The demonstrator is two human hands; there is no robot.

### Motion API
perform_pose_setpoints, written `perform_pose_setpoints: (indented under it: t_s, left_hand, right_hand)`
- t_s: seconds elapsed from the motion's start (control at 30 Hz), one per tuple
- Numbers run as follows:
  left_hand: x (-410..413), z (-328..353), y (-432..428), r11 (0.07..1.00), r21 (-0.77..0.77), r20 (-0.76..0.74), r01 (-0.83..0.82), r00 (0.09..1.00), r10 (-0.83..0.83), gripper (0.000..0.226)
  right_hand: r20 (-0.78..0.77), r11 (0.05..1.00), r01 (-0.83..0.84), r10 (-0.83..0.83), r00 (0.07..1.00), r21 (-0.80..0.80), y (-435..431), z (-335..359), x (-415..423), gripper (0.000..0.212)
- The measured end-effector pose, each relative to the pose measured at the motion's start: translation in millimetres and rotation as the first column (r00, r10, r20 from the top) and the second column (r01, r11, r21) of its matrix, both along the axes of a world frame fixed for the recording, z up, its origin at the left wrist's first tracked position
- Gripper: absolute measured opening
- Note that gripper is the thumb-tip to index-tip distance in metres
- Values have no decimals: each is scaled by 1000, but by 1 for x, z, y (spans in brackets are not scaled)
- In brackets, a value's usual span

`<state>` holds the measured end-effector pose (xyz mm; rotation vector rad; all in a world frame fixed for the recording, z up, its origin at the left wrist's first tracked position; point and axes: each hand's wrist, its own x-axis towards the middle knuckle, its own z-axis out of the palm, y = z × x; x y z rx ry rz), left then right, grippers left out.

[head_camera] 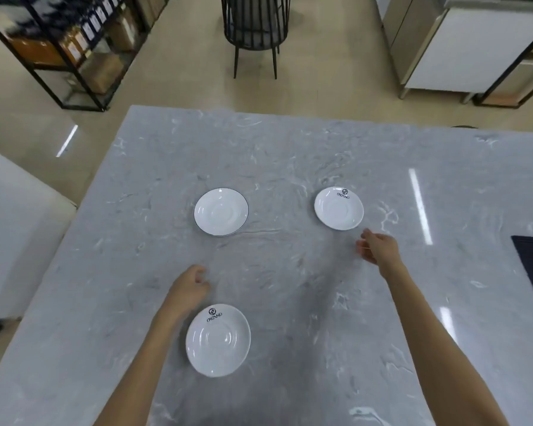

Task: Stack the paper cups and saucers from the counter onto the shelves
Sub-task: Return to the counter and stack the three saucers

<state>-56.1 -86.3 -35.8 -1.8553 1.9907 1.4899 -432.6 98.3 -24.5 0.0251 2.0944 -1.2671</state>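
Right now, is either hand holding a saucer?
No: the left hand and right hand are both empty, and all three saucers lie untouched on the counter.

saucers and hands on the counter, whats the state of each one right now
dark-rimmed saucer: upright, empty, untouched
far right saucer: upright, empty, logo facing away, untouched
near saucer: upright, empty, beside the left wrist
left hand: fingers curled, holding nothing
right hand: open, empty, just short of the far right saucer

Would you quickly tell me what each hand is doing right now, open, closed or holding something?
Left hand: loosely curled, holding nothing, above the near saucer.
Right hand: open, holding nothing, just short of the right saucer.
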Motion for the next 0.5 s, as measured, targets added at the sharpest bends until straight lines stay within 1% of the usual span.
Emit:
perform_pose_setpoints:
  t_s: [0.07,0.17,0.27,0.37,0.43,0.5]
  left_hand:
    - [5,-8,5,997,60,20,44,999,-45,33]
    - [18,-18,17,997,44,57,68,996,-71,34]
    - [40,-19,28,999,10,119,51,992,-52,28]
    - [58,-17,44,989,91,198,116,971,-133,18]
    - [59,-13,55,986,123,212,109,968,-133,20]
    - [57,-11,62,993,77,211,85,973,-99,28]
  right_hand:
    - [24,996,83,-82,996,-24,-18,-14,-15,24]
    - [50,984,165,-162,986,-67,-38,-27,-29,29]
    - [34,985,166,-164,986,-48,-49,-32,-35,23]
    - [-7,986,169,-169,986,-1,-53,-37,-35,32]
    - [-34,984,179,-179,983,14,-55,-38,-30,32]
    - [-30,979,202,-202,979,12,-53,-39,-21,31]
